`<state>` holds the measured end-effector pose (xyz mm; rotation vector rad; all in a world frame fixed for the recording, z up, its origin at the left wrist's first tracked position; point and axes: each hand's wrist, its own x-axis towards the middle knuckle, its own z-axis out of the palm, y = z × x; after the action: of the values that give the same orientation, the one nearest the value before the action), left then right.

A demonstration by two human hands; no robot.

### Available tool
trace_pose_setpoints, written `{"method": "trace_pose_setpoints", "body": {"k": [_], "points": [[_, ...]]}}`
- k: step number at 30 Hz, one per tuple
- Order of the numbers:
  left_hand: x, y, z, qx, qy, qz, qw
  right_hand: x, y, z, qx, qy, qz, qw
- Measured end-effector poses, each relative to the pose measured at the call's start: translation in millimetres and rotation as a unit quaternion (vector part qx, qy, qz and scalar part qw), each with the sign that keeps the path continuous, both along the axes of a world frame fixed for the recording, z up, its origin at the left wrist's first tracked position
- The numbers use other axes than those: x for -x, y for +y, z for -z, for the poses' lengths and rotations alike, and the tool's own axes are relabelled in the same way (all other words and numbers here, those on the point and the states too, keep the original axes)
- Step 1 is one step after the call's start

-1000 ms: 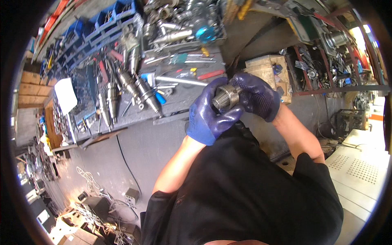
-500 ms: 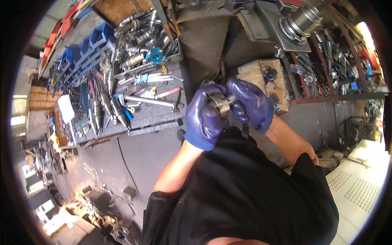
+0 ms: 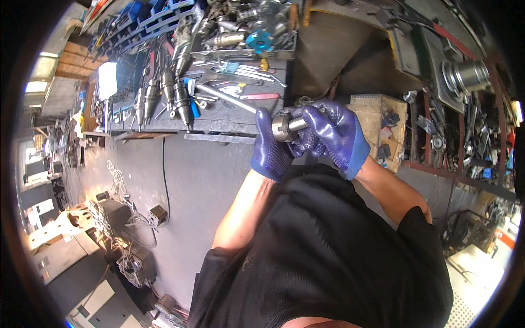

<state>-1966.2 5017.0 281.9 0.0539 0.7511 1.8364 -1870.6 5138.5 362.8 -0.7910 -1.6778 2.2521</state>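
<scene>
My left hand [image 3: 271,152], in a purple coated glove with a blue cuff, is closed around a round steel collar [image 3: 282,129], its thumb along the left side. Out of the collar's right side comes a bright metal shaft [image 3: 298,124]. My right hand [image 3: 340,135], gloved alike, has its fingers closed on that shaft. Both hands are held close together in front of my body. Whether the collar and shaft are one piece I cannot tell. Some fingertips are hidden under the part.
At left stands a workbench [image 3: 219,123] with tapered tool holders [image 3: 182,101], wrenches and a teal milling cutter [image 3: 260,41]. Blue bins [image 3: 147,27] line its back. A wooden box [image 3: 363,112] sits beyond my right hand, beside a metal rack [image 3: 426,128]. A cable [image 3: 165,169] crosses the floor.
My view has turned, so the bench sits higher and further right. The left hand's fingers have shifted, baring more of the collar, and more of the shaft shows between the hands.
</scene>
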Motion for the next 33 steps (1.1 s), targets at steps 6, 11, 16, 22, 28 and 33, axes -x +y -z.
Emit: {"method": "trace_pose_setpoints", "body": {"k": [6, 11, 16, 22, 28, 33], "points": [[46, -55, 37, 0.144, 0.065, -0.032, 0.987, 69, -37, 37, 0.038, -0.095, -0.069, 0.992], [78, -107, 81, 0.214, 0.030, -0.057, 0.975, 123, -87, 94, -0.174, -0.073, -0.107, 0.976], [112, -152, 143, 0.304, 0.179, -0.244, 0.903, 191, -117, 112, -0.330, 0.005, -0.134, 0.934], [139, -159, 126, 0.428, 0.461, -0.156, 0.761, 233, -122, 172, -0.537, -0.267, -0.274, 0.752], [158, -131, 155, 0.446, 0.567, -0.145, 0.677, 235, -114, 176, -0.496, -0.232, -0.292, 0.784], [160, -116, 157, 0.455, 0.566, -0.149, 0.670, 229, -69, 183, -0.492, -0.002, -0.296, 0.818]]}}
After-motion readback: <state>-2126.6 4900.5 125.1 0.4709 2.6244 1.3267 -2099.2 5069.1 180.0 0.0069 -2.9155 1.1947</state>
